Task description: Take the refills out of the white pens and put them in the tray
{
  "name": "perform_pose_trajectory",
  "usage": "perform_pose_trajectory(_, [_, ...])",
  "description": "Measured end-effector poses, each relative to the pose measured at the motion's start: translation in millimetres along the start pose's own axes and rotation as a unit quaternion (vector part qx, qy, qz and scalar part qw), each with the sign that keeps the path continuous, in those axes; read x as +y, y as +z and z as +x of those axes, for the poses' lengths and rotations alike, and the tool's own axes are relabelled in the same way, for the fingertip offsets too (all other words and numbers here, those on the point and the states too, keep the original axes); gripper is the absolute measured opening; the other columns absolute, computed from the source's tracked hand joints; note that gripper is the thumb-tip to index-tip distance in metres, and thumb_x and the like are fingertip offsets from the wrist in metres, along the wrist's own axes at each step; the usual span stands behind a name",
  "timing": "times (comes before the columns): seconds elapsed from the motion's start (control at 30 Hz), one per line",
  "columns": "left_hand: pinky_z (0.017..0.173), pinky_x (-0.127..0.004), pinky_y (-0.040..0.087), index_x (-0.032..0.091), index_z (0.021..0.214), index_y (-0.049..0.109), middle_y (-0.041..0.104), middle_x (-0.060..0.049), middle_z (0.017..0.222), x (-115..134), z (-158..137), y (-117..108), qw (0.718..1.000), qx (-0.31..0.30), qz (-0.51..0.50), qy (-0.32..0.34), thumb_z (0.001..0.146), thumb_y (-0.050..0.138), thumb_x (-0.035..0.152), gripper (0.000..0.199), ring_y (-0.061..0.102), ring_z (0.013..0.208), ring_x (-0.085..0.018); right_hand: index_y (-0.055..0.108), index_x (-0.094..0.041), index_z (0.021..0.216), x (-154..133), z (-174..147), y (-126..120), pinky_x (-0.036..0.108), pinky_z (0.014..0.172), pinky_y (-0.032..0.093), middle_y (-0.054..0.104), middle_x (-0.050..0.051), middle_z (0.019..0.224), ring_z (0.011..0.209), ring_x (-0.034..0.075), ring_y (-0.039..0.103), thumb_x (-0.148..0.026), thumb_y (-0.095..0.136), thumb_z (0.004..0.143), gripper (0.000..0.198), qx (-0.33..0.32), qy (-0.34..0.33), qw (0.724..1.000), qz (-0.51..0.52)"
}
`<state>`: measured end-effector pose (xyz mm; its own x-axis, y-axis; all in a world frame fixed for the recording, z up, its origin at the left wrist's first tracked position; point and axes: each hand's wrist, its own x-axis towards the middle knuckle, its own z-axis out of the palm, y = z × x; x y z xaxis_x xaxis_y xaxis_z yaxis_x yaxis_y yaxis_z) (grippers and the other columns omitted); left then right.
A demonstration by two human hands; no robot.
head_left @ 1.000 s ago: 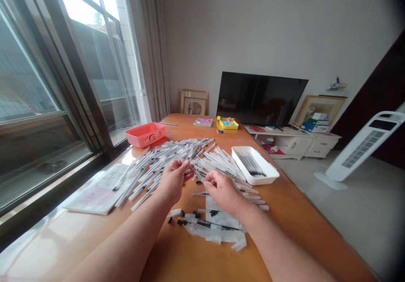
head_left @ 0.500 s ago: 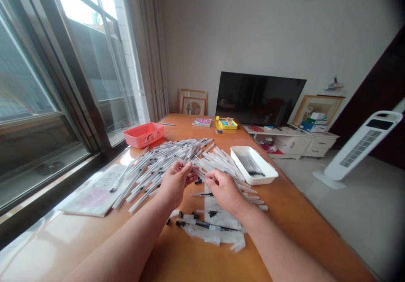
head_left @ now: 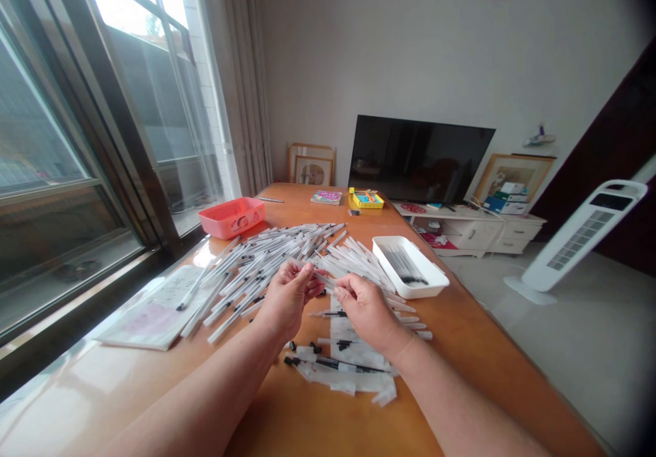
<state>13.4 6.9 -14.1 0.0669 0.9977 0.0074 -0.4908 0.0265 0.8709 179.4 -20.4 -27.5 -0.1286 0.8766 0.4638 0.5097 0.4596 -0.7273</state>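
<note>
Between my two hands, above the middle of the table, is a translucent pen barrel [head_left: 324,279]. My left hand [head_left: 290,293] is closed on its left end, thumb on top. The fingers of my right hand [head_left: 361,303] pinch its other end. Behind my left hand spreads a heap of pens [head_left: 266,259] with clear barrels and black tips. Paler pen caps or barrels [head_left: 353,259] fan out behind my right hand. Closer to me lie thin black-ended refills [head_left: 353,367], small black plugs [head_left: 315,348] and whitish plastic wrapping [head_left: 338,380].
A white tray [head_left: 435,285] of dark refills stands on the right, a red plastic box [head_left: 218,223] at the back left. A paper booklet [head_left: 148,320] lies left, partly under pens. Farther off are a magazine [head_left: 326,198] and a yellow box [head_left: 367,201] on the wooden table [head_left: 318,430].
Both hands stay together on the pen barrel with only a slight shift of the fingers. The view has moved a little; the things on the table look the same.
</note>
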Motion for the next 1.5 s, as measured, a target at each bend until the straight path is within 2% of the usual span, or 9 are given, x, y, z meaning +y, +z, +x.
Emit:
perform_pose_trajectory(0.27, [0.069, -0.026, 0.056, 0.018, 0.086, 0.053, 0.074, -0.005, 0.085, 3, -3, 2, 1.0, -0.003, 0.014, -0.007, 0.074, 0.082, 0.035, 0.036, 0.069, 0.07, -0.013, 0.065, -0.019, 0.09, 1, -2, -3, 0.026, 0.067, 0.042, 0.063, 0.002, 0.081, 0.077, 0.017, 0.056, -0.028, 0.053, 0.093, 0.016, -0.001, -0.006, 1.0, 0.005])
perform_pose_trajectory(0.5, [0.071, -0.026, 0.057, 0.018, 0.083, 0.052, 0.074, -0.006, 0.088, 3, 2, 1, 1.0, -0.007, -0.003, 0.004, 0.075, 0.081, 0.034, 0.034, 0.069, 0.068, -0.012, 0.065, -0.02, 0.093, 0, 2, -3, 0.026, 0.066, 0.043, 0.063, 0.001, 0.078, 0.072, 0.016, 0.055, -0.033, 0.054, 0.093, 0.017, -0.002, 0.031, 0.999, 0.033])
perform_pose_trajectory(0.73, [0.079, -0.028, 0.058, 0.018, 0.086, 0.054, 0.074, -0.011, 0.101, 4, 4, -3, 0.999, -0.031, -0.026, -0.008, 0.084, 0.073, 0.027, 0.022, 0.071, 0.076, -0.013, 0.066, -0.019, 0.107, 4, 6, -17, 0.027, 0.064, 0.044, 0.067, 0.001, 0.083, 0.069, 0.016, 0.055, -0.042, 0.055, 0.091, 0.03, -0.033, 0.095, 0.991, 0.088])
perform_pose_trajectory(0.93, [0.083, -0.028, 0.058, 0.018, 0.092, 0.056, 0.073, -0.012, 0.108, 5, 4, -3, 0.998, -0.048, -0.047, -0.018, 0.087, 0.069, 0.022, 0.014, 0.073, 0.084, -0.015, 0.068, -0.018, 0.092, 4, 8, -25, 0.028, 0.065, 0.046, 0.071, 0.003, 0.082, 0.072, 0.017, 0.059, -0.049, 0.05, 0.093, 0.036, -0.057, 0.152, 0.982, 0.1])
perform_pose_trajectory(1.1, [0.087, -0.031, 0.058, 0.018, 0.098, 0.058, 0.074, -0.012, 0.108, 7, 3, 0, 0.996, -0.056, -0.067, -0.031, 0.086, 0.069, 0.018, 0.017, 0.072, 0.097, -0.019, 0.068, -0.017, 0.09, 1, 7, -26, 0.026, 0.061, 0.045, 0.073, 0.004, 0.081, 0.07, 0.016, 0.06, -0.047, 0.057, 0.089, 0.032, -0.062, 0.208, 0.964, 0.155])
perform_pose_trajectory(1.2, [0.089, -0.033, 0.058, 0.019, 0.102, 0.059, 0.074, -0.011, 0.108, 8, 2, 0, 0.995, -0.068, -0.067, -0.033, 0.084, 0.071, 0.019, 0.022, 0.073, 0.096, -0.019, 0.067, -0.016, 0.09, -2, 7, -27, 0.026, 0.062, 0.045, 0.073, 0.004, 0.079, 0.067, 0.015, 0.059, -0.043, 0.063, 0.084, 0.028, -0.041, 0.203, 0.959, 0.196])
perform_pose_trajectory(1.3, [0.091, -0.034, 0.057, 0.018, 0.104, 0.06, 0.074, -0.012, 0.109, 10, 2, 0, 0.995, -0.071, -0.054, -0.041, 0.081, 0.076, 0.021, 0.028, 0.073, 0.096, -0.02, 0.067, -0.016, 0.089, -3, 9, -33, 0.028, 0.066, 0.046, 0.071, 0.003, 0.074, 0.067, 0.015, 0.059, -0.04, 0.066, 0.081, 0.026, 0.009, 0.178, 0.962, 0.207])
perform_pose_trajectory(1.43, [0.092, -0.036, 0.057, 0.017, 0.108, 0.059, 0.073, -0.014, 0.111, 11, 3, -2, 0.999, -0.038, -0.018, -0.03, 0.079, 0.079, 0.025, 0.036, 0.072, 0.1, -0.023, 0.068, -0.016, 0.09, 13, 17, -56, 0.03, 0.072, 0.047, 0.07, 0.004, 0.076, 0.073, 0.019, 0.062, -0.045, 0.065, 0.082, 0.03, 0.14, 0.144, 0.968, 0.152])
perform_pose_trajectory(1.5, [0.091, -0.036, 0.057, 0.017, 0.108, 0.059, 0.073, -0.014, 0.11, 11, 4, -4, 0.999, -0.027, -0.003, -0.022, 0.08, 0.079, 0.027, 0.036, 0.073, 0.099, -0.022, 0.07, -0.017, 0.092, 28, 20, -75, 0.032, 0.074, 0.047, 0.072, 0.006, 0.082, 0.078, 0.022, 0.064, -0.047, 0.064, 0.08, 0.033, 0.22, 0.143, 0.963, 0.063])
